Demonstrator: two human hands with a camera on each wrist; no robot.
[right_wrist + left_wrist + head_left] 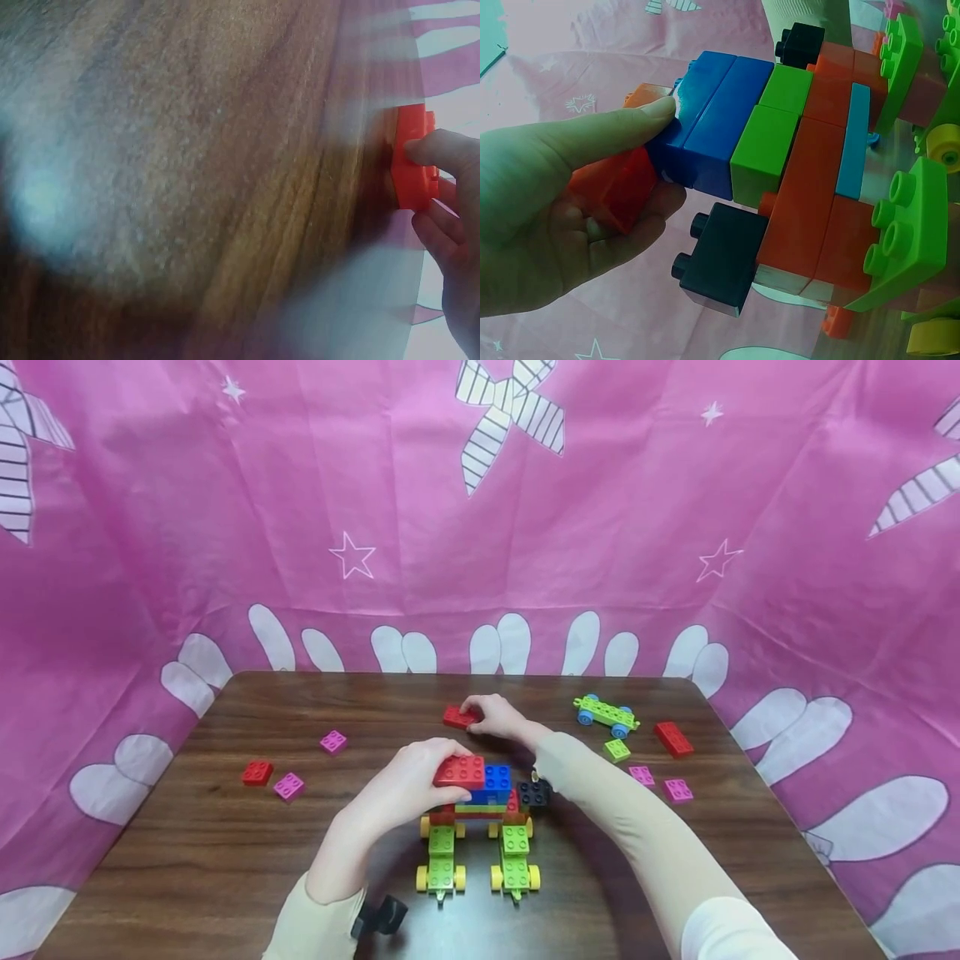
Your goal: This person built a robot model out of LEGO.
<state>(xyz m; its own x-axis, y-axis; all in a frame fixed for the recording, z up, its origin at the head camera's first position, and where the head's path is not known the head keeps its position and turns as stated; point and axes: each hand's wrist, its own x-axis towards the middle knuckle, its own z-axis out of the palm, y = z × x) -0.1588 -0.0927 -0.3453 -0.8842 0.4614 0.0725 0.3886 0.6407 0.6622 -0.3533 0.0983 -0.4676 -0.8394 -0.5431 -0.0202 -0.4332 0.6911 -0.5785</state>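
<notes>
My left hand grips a red toy brick at the top of a stacked brick build, thumb on the near side. In the left wrist view that thumb also touches the blue bricks, beside green bricks and red ones. Black bricks jut from both sides. The build rests on lime-green wheeled bases with yellow wheels. Farther back, my right hand pinches another red brick at the tabletop; in the right wrist view this brick lies between thumb and fingers.
A green wheeled base with blue wheels stands at the back right, near a small green brick, a long red brick and pink bricks. Leftward lie a red brick and pink bricks. Pink cloth hangs behind the table.
</notes>
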